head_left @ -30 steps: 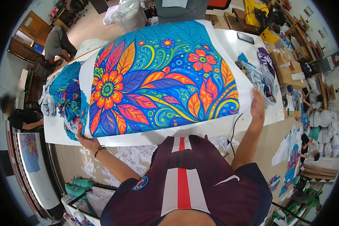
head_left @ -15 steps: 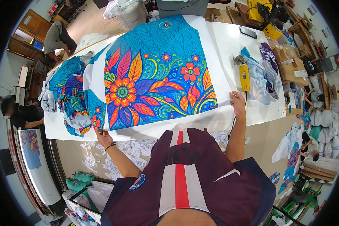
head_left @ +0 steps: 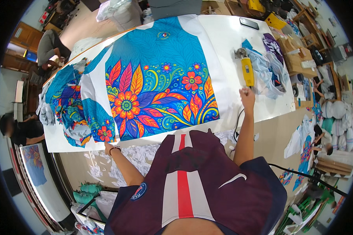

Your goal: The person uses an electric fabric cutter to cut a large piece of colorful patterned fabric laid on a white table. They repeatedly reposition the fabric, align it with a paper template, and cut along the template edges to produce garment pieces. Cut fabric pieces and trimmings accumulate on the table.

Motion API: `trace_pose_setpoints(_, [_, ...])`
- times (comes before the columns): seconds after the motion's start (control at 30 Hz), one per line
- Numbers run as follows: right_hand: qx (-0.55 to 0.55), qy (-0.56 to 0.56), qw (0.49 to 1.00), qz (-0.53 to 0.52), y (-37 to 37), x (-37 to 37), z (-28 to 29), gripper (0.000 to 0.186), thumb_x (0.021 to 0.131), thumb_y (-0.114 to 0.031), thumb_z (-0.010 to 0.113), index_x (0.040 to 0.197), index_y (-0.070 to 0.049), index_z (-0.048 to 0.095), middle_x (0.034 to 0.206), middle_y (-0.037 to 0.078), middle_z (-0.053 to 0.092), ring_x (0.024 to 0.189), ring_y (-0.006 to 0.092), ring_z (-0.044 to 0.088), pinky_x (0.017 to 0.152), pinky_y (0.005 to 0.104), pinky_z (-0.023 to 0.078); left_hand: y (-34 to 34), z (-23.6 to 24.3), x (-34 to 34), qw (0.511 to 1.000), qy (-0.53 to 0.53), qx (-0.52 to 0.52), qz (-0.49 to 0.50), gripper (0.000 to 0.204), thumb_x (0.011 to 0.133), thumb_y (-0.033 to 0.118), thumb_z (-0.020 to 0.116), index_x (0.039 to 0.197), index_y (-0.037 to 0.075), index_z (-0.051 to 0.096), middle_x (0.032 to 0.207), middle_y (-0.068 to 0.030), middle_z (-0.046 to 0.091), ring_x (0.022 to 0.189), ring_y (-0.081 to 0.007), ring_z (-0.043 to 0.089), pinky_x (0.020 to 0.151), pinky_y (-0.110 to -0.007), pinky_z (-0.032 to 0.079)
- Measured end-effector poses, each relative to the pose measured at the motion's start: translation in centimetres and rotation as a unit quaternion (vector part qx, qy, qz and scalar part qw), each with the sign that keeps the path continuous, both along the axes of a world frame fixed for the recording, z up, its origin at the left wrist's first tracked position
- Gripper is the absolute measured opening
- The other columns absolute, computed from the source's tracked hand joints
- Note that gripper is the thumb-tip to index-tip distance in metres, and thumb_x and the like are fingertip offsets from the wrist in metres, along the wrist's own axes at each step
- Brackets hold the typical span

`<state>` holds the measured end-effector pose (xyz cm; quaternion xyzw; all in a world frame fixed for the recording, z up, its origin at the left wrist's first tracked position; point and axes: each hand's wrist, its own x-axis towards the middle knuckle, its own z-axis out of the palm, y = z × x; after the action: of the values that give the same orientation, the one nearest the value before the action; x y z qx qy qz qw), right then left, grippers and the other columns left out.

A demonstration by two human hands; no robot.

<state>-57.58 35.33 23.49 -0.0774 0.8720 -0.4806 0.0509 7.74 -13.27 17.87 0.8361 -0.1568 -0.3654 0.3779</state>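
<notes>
A large fabric panel [head_left: 161, 47] with teal leaves and bright flowers lies spread on the white table. My left hand [head_left: 108, 148] is at the near edge, its fingers bunched against the corner of a smaller printed fabric piece [head_left: 96, 117]; the fingertips are partly hidden. To the right, a yellow handheld electric cloth cutter [head_left: 247, 72] with a round metal head rests beside fabric scraps. My right hand [head_left: 247, 96] has its fingers curled at the cutter's near end. A dark cord hangs from the table edge beside that wrist.
Crumpled printed fabric [head_left: 66, 105] is heaped at the table's left. A phone [head_left: 249, 23] lies at the far right, past pale scraps [head_left: 266, 76] and a purple cloth [head_left: 273, 47]. White cuttings [head_left: 125, 166] litter the floor. Other people sit at the left.
My right hand has left the panel's near right corner and moved up to the yellow cutter. My left hand stays by the near left fabric edge. The view has turned slightly.
</notes>
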Motion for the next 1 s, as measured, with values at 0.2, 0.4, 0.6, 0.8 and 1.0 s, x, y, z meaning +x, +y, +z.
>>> trace_pose_setpoints(0.2, [0.336,0.210,0.905,-0.156,-4.4,-6.4,2.1,0.057,0.086,-0.044,0.079,0.128,-0.008,0.065,0.104,0.020,0.072,0.098,0.0365,0.069,0.089,0.0436,0.056,1.0,-0.9,-8.1,0.791,-0.421,-0.289,-0.338,0.057,0.088,0.031,0.081,0.129,-0.005,0.062,0.122,-0.0238,0.066,0.107,-0.0391,0.065,0.095,-0.049,0.053])
trace_pose_setpoints(0.4, [0.274,0.039,0.960,-0.026,-2.8,-14.0,2.3,0.077,0.079,-0.058,0.078,0.126,0.001,0.065,0.116,0.024,0.074,0.110,0.0405,0.070,0.098,0.0493,0.053,8.6,4.3,-21.0,0.683,-0.276,-0.332,-0.589,0.064,0.089,0.040,0.082,0.136,0.002,0.060,0.136,-0.0230,0.060,0.133,-0.0420,0.051,0.113,-0.053,0.039])
trace_pose_setpoints(0.6, [0.311,-0.036,0.950,0.009,-5.2,-15.0,5.5,0.076,0.068,-0.055,0.083,0.112,0.006,0.072,0.106,0.022,0.077,0.102,0.0395,0.074,0.090,0.0446,0.057,13.4,4.1,-22.2,0.613,-0.321,-0.276,-0.667,0.097,0.080,0.064,0.081,0.157,0.015,0.047,0.165,-0.0247,0.031,0.153,-0.0453,0.028,0.122,-0.060,0.026])
trace_pose_setpoints(0.8, [0.126,-0.185,0.974,0.043,-2.8,-16.8,6.3,0.057,0.071,-0.038,0.085,0.107,0.004,0.072,0.097,0.016,0.075,0.085,0.0312,0.077,0.069,0.0409,0.061,14.6,5.2,-23.6,0.570,-0.366,-0.167,-0.717,0.122,0.071,0.078,0.080,0.167,0.020,0.030,0.171,-0.0257,0.017,0.158,-0.0481,0.013,0.126,-0.061,0.016])
trace_pose_setpoints(1.0, [-0.223,-0.304,0.921,0.100,-1.0,-5.5,9.1,0.049,0.080,-0.006,0.079,0.123,0.003,0.057,0.096,0.014,0.069,0.072,0.0274,0.073,0.061,0.0355,0.061,11.7,3.7,-21.4,0.600,-0.350,-0.200,-0.691,0.120,0.072,0.078,0.079,0.167,0.023,0.030,0.172,-0.0232,0.019,0.159,-0.0459,0.013,0.125,-0.065,0.012])
